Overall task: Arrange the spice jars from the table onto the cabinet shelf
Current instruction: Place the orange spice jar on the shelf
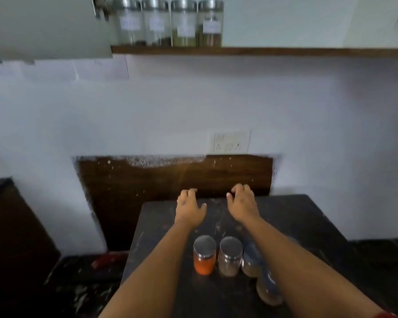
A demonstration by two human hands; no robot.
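— Four glass jars with steel lids already stood on the wooden shelf. And the hands?

— Left hand and right hand hovered loosely curled, holding nothing. Behind them, between the forearms, sat the orange-filled glass jar on the dark table.

— Handling?

— Probably rigid, smooth, breakable; grip its body below the lid.

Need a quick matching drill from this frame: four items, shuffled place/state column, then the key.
Items:
1. orange-filled jar
2. four tall jars
3. left hand
4. wall socket

Places/states:
A. on the cabinet shelf, side by side
B. on the white wall above the table
C. leftmost of the jars on the dark table
D. over the table's far end, holding nothing

Pairs: 1-C, 2-A, 3-D, 4-B
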